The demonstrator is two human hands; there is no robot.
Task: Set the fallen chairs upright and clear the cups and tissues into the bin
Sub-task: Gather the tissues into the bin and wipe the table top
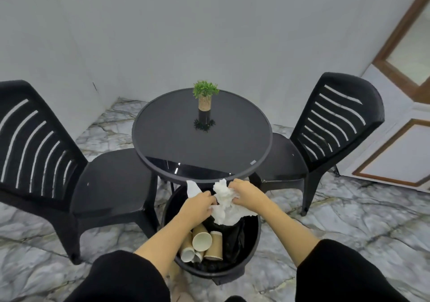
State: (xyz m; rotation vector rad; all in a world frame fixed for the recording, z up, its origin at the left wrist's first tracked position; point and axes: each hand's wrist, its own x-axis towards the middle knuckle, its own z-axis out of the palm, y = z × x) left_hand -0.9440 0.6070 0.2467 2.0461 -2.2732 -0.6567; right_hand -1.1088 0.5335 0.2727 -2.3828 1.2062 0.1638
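Both hands hold crumpled white tissues (pixel 224 205) right over the black bin (pixel 252 243). My left hand (pixel 197 206) grips the left side of the bunch, and my right hand (pixel 246 193) pinches the right side. Inside the bin lie several brown paper cups (pixel 202 241) on a black liner. Two black plastic chairs stand upright: the left chair (pixel 46 152) and the right chair (pixel 335 124), on either side of a round black table (pixel 181 138).
A small potted plant (pixel 205 99) stands on the far half of the table. White walls close the corner behind. A wood-framed white door (pixel 400 115) is at the right. The floor is grey marble (pixel 349 220).
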